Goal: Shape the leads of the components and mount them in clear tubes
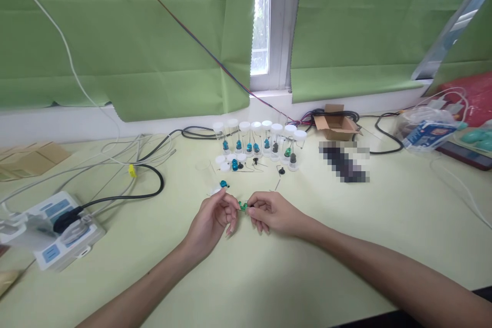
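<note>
A person's two bare hands meet over a pale green table (246,287), on the near side of a row of clear tubes with white caps (256,147), which is the landmark here. Between the fingertips, in front of the row's middle, is a small green piece (243,206), glossy and irregular in outline. The right hand (271,212) pinches its right end between thumb and forefinger, where something small and dark also shows. The left hand (219,212) is loosely curled, its fingertips at the piece's left end; whether they grip or merely touch cannot be told.

The piece looks light and stiff, perhaps plastic, and rather slippery; thin parts could snap if squeezed hard. Its opposite ends seem the best hold, with a gentle fingertip pinch.

Just in front of the row lie loose white caps and small black parts (282,170); nearer the left hand is a teal piece (224,184). An open cardboard box (338,134) stands right of the row, a white power strip (92,230) well to its left.
</note>
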`<act>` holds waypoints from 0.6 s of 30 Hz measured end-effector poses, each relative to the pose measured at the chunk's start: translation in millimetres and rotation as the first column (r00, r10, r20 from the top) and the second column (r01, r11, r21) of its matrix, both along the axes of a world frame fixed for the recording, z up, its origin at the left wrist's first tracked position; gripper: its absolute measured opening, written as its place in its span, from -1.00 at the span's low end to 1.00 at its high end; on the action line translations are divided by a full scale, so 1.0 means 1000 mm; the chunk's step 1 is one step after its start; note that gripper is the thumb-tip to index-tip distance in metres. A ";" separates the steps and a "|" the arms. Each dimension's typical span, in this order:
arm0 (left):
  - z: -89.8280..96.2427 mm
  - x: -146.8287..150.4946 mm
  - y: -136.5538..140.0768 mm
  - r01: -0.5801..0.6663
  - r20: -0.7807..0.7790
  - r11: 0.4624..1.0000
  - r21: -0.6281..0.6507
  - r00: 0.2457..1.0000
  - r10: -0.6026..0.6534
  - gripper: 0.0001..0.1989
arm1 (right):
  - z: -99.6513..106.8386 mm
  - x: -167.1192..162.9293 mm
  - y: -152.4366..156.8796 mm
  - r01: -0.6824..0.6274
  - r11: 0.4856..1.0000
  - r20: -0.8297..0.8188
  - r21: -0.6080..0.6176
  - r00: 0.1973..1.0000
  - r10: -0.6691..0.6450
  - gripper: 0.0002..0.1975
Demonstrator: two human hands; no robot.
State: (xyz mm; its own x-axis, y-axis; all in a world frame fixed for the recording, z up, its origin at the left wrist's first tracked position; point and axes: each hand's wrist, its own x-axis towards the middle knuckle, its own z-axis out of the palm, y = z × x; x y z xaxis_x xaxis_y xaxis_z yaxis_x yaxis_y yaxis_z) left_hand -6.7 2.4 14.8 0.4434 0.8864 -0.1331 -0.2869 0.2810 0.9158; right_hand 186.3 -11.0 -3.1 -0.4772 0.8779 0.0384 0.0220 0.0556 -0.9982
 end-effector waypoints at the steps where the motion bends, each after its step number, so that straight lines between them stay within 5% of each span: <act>1: 0.000 0.000 0.000 -0.001 -0.002 1.000 0.004 1.000 0.001 -0.55 | 0.001 0.000 0.000 0.001 1.000 0.002 -0.002 1.000 -0.001 -0.84; 18: -0.001 0.000 -0.001 -0.024 0.014 0.998 0.053 1.000 0.023 -0.49 | 0.001 0.000 0.001 -0.004 1.000 0.002 0.008 1.000 0.004 -0.86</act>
